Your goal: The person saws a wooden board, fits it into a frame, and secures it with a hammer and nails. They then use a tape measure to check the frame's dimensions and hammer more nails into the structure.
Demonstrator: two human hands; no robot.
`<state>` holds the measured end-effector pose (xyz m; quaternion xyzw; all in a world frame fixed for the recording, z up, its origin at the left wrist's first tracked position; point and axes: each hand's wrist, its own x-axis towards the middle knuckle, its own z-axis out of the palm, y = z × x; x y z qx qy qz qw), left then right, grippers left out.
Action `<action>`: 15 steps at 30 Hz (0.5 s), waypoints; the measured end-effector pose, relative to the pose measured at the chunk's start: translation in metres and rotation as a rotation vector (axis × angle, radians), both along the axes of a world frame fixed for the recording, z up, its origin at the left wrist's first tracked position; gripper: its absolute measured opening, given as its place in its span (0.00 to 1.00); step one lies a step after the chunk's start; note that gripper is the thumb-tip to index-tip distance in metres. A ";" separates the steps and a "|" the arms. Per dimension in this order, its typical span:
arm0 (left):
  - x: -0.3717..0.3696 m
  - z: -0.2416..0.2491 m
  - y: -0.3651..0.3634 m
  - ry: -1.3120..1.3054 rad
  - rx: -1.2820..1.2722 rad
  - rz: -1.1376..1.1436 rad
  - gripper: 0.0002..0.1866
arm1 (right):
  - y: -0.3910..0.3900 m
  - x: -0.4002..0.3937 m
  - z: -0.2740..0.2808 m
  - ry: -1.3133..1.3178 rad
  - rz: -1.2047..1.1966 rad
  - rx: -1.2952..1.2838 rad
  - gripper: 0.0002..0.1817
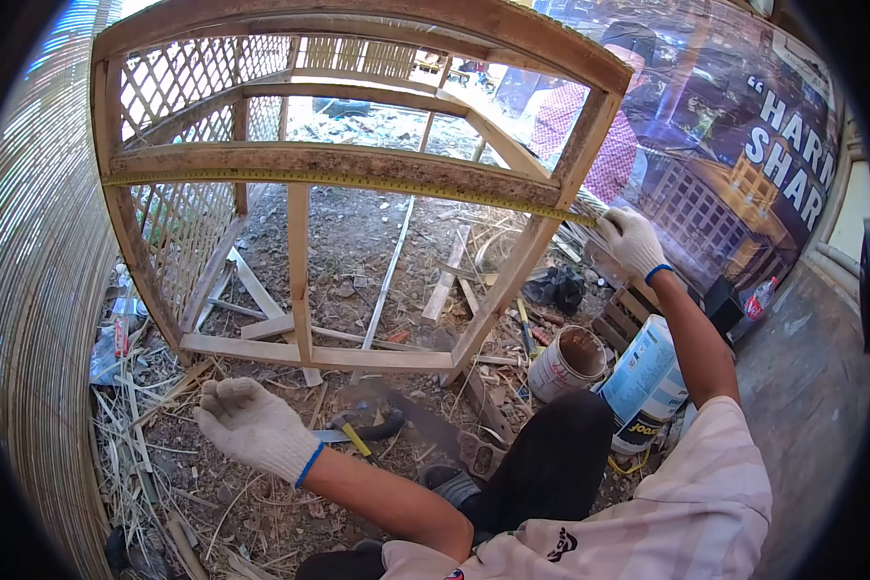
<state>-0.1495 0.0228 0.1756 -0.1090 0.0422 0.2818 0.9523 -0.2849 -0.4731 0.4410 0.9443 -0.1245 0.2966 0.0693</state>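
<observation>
A wooden frame [358,164] with lattice on its left side stands in front of me. A yellow tape measure [338,180] is stretched along its middle rail, from the left post to past the right post. At the right end, my right hand [630,242], in a white knit glove with a blue cuff, is closed on the tape; its case is hidden by the fingers. My left hand [251,427], gloved the same way, is held low at the left below the frame, palm up, fingers loosely bent and nothing visible in them.
A handsaw [435,425] and a yellow-handled tool [356,439] lie on the ground by my foot. A dirty bucket [568,363] and a blue-white pail [646,377] stand at right. Wood strips [261,285] litter the ground. A bamboo wall [39,319] borders the left, a printed banner [715,126] the right.
</observation>
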 end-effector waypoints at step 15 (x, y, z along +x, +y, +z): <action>-0.010 0.013 -0.006 0.002 -0.012 -0.005 0.15 | 0.005 0.000 0.001 -0.005 -0.010 0.020 0.13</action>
